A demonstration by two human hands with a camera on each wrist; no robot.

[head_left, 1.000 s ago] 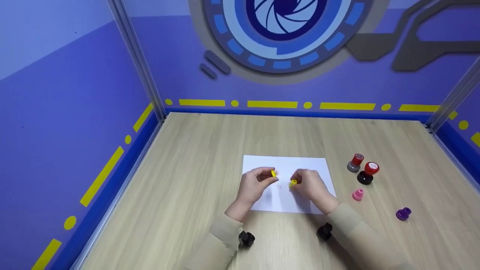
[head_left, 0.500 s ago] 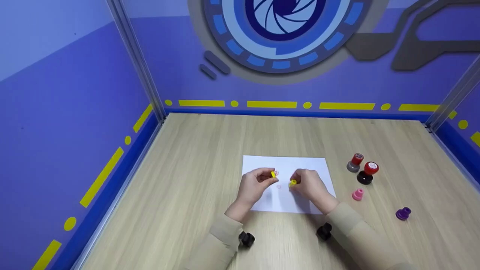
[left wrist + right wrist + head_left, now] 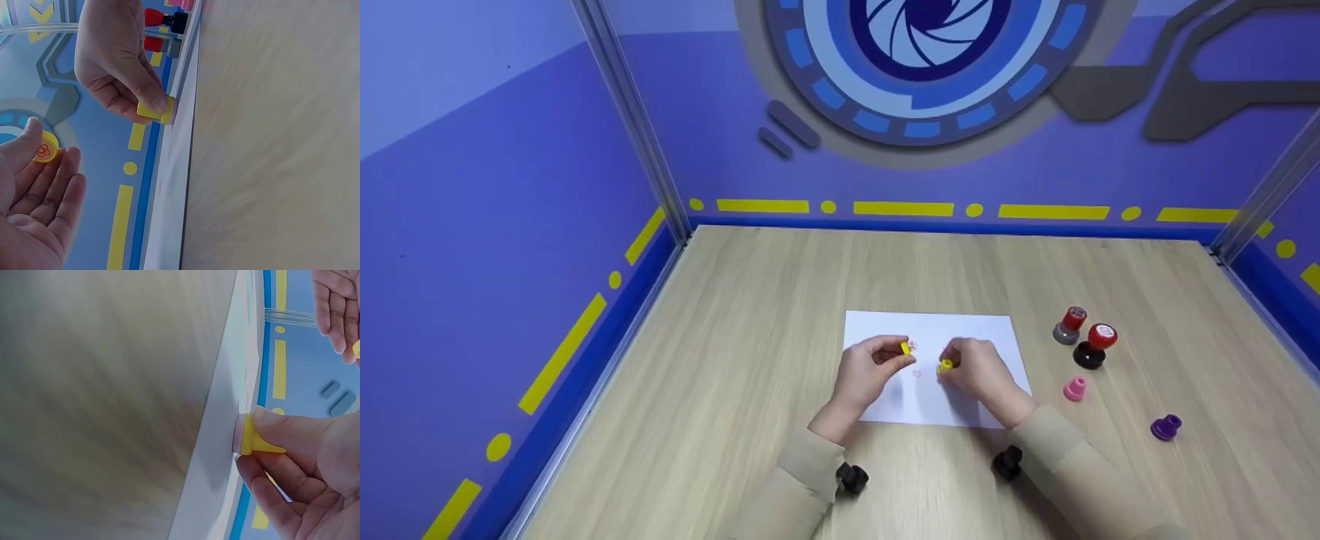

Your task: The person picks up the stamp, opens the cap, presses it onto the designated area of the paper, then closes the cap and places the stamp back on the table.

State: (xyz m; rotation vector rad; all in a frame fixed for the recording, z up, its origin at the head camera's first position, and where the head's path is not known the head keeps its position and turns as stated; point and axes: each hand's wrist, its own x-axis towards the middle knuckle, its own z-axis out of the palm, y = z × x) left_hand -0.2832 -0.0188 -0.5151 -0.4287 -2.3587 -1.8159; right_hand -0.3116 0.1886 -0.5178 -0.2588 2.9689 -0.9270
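Observation:
My left hand (image 3: 866, 375) pinches a small round yellow cap (image 3: 49, 147) between thumb and fingers, above the white paper (image 3: 952, 409). A red flower shows on the cap's face in the left wrist view. With thumb and fingers my right hand (image 3: 984, 367) grips a yellow toy stamp (image 3: 247, 436) by its narrow handle. The stamp's pale base faces the sheet and appears to touch it. Small faint red prints (image 3: 916, 373) mark the paper between the hands.
Right of the paper stand a red-and-grey stamp (image 3: 1069, 325), a red-and-black stamp (image 3: 1095, 346), a pink stamp (image 3: 1075, 388) and a purple stamp (image 3: 1166, 427). Blue panels (image 3: 720, 135) wall the wooden table (image 3: 750, 315) at the back and sides.

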